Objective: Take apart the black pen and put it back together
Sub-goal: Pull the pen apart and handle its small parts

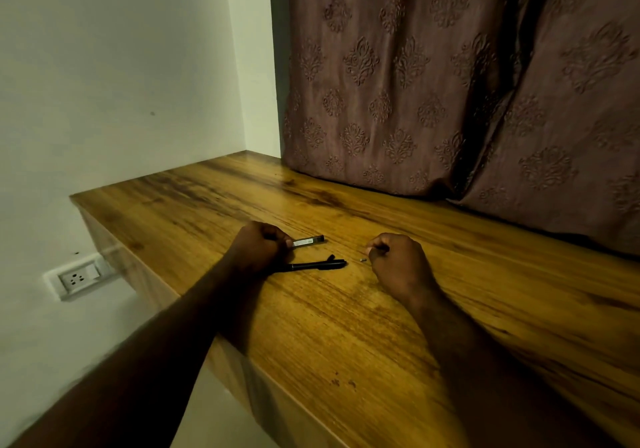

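Judging by the pieces on the wooden desk (346, 326), the taking-apart half looks done or nearly so. The hands sit apart, knuckles up. The left hand (258, 245) is curled round a black barrel (309, 241) with a pale label, its end poking out to the right. The right hand (394, 260) is curled with fingertips drawn together (whether on a thin part I cannot tell). Between the hands a second black piece (318, 265) with a clip lies on the wood. A tiny metal bit (363, 259) shows just beside the right hand. Rejoining probably calls for lining the parts up end to end with a fine, steady pinch.
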Available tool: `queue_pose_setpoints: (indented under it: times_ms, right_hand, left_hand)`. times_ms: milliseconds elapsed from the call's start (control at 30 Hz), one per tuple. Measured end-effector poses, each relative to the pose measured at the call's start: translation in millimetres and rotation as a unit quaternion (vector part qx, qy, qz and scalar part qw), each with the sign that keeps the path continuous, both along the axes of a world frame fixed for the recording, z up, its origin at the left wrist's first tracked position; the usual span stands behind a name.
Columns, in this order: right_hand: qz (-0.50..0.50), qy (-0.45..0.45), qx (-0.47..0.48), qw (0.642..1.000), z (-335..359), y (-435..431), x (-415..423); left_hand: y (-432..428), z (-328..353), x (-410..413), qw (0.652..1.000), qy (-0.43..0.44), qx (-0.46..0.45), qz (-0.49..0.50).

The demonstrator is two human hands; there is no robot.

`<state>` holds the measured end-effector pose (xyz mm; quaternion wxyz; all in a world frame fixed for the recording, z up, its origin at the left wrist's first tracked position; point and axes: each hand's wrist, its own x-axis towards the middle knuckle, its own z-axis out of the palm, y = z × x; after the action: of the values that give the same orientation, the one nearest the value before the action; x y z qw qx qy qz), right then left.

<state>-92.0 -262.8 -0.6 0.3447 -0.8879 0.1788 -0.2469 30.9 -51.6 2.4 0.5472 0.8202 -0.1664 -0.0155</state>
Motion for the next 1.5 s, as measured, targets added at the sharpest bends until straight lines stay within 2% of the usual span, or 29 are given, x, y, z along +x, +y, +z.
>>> queue_pose_setpoints:
  times_ms: [267,400,500,533,600,700,767,833,1000,1133,1267,1300,1367,1433,1500]
  right_hand:
    - [-0.002,-0.014,0.009,1.000,0.4,-0.1,-0.5]
    - [0.000,-0.019,0.014,1.000,0.9,-0.5,-0.9]
    - [0.002,-0.024,0.013,1.000,1.2,-0.9,-0.6]
    - [0.003,-0.026,0.013,1.000,1.0,-1.1,-0.7]
    - [0.001,-0.037,0.019,0.999,0.6,-1.7,-0.5]
    - [-0.010,-0.085,0.048,0.995,0.9,-1.9,-0.9]
    - [-0.005,-0.111,0.073,0.991,2.5,-1.8,-1.2]
    - [0.023,-0.115,0.105,0.988,4.2,-0.4,-3.7]
    - [0.079,-0.093,0.190,0.974,11.1,10.2,-20.7]
    - [0.123,-0.062,0.256,0.957,16.1,32.8,-41.8]
    - [0.176,-0.045,0.296,0.938,16.1,44.1,-63.5]
    - [0.184,-0.042,0.307,0.933,16.2,44.6,-66.6]
    - [0.191,-0.038,0.326,0.925,16.1,43.5,-69.2]
    - [0.200,-0.038,0.332,0.921,16.0,42.2,-68.2]
    - [0.206,-0.037,0.334,0.919,15.1,41.2,-65.4]
  left_hand:
    - [2.9,-7.6,9.9,1.000,-0.021,0.002,0.002]
    - [1.2,-9.8,11.8,1.000,-0.003,-0.026,0.007]
    - [0.0,-7.0,7.9,0.996,0.018,-0.088,0.015]
    - [-0.4,-4.8,5.8,0.995,0.002,-0.099,0.027]
    - [2.3,0.1,0.4,0.992,-0.094,-0.031,0.082]
    - [8.8,6.5,-20.9,0.947,-0.255,0.068,0.180]
    - [5.5,8.1,-46.4,0.929,-0.332,0.100,0.134]
    - [0.9,5.0,-74.2,0.918,-0.377,0.120,0.035]
    - [-5.6,4.4,-115.0,0.938,-0.307,0.101,-0.130]
    - [-8.8,0.5,-124.1,0.951,-0.251,0.127,-0.128]
    - [-6.8,-1.1,-120.3,0.968,-0.185,0.113,-0.125]
    - [-6.0,-0.3,-119.2,0.975,-0.158,0.099,-0.121]
    - [-5.6,1.4,-119.8,0.991,-0.072,0.011,-0.109]
    - [-5.5,4.2,-122.4,0.990,0.014,-0.097,-0.097]
    - [-5.3,8.1,-121.6,0.986,0.045,-0.132,-0.093]
